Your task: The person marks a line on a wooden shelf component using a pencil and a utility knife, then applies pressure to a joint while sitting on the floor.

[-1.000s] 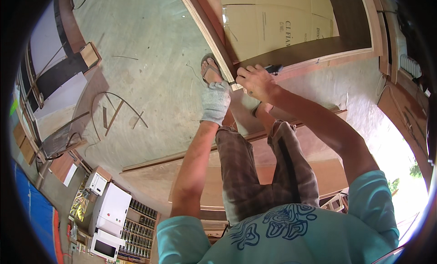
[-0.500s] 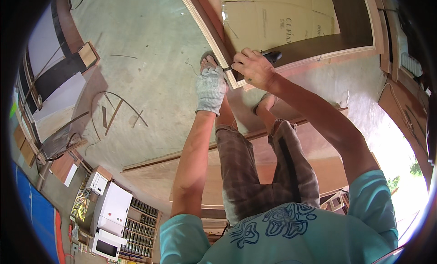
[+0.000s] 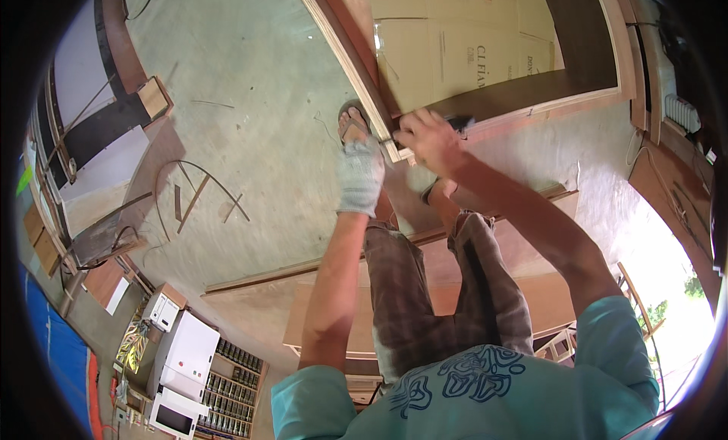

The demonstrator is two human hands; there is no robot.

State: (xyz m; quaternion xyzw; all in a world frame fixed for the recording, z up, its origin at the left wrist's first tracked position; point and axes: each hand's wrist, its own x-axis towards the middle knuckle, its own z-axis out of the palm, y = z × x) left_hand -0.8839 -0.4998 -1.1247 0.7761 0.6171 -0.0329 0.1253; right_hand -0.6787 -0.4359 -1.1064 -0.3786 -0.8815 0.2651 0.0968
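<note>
My right hand (image 3: 432, 144) is closed around a black-handled tool (image 3: 461, 124) at the near corner of a large framed wooden panel (image 3: 523, 93). The handle sticks out to the right of the fist, and a thin dark tip shows on the left beside the corner; its exact kind is hard to make out. My left hand (image 3: 360, 176), in a light grey knit glove, is just left of that corner, over my sandalled foot (image 3: 353, 123). Its fingers are blurred, so I cannot tell whether they touch the panel edge or grip anything.
Brown cardboard (image 3: 455, 46) shows within the panel's frame. Thin offcut strips (image 3: 193, 203) lie on the concrete floor to the left. Long wooden boards (image 3: 258, 277) lie behind my legs. At the lower left stand a white machine (image 3: 188, 353) and a rack of small dark items (image 3: 231, 379).
Both hands appear slightly lower in the view, the left one also further right and blurred. The right hand keeps the black-handled tool at the corner. The whole scene has shifted a little.
</note>
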